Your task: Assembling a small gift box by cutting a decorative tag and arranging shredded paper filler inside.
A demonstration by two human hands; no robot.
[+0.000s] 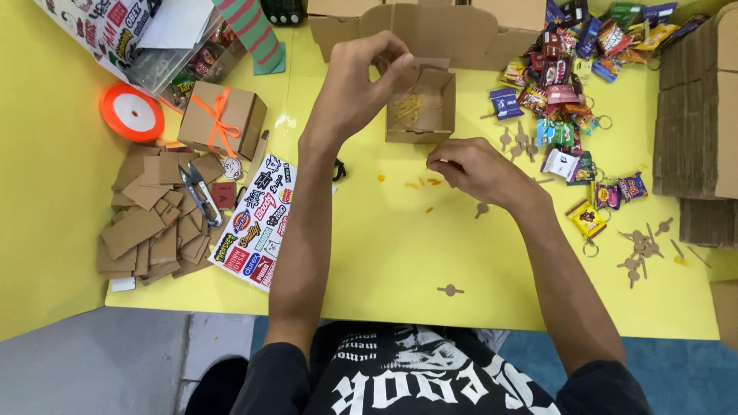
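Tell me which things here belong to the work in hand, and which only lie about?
In use:
- small open cardboard box, yellow shreds inside
- left hand at its flap
- right hand on the yellow table

Lying about:
- orange ribbon roll
- ribbon-tied box
- snips
- sticker sheet
- cardboard scraps
- snack keychains

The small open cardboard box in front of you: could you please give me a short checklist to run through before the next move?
1. Small open box upright on the yellow table: ok.
2. Yellow shredded filler inside the box: ok; a few strands lie spilled on the table.
3. Left hand at the box's rear flap, fingers pinched: ok; whether it holds filler, cannot tell.
4. Right hand resting on the table beside the box, fingers curled: contents cannot tell.
5. Wrapped snack packets to the right, apparently within reach: ok.
6. Scissors lying clear of both hands: ok.
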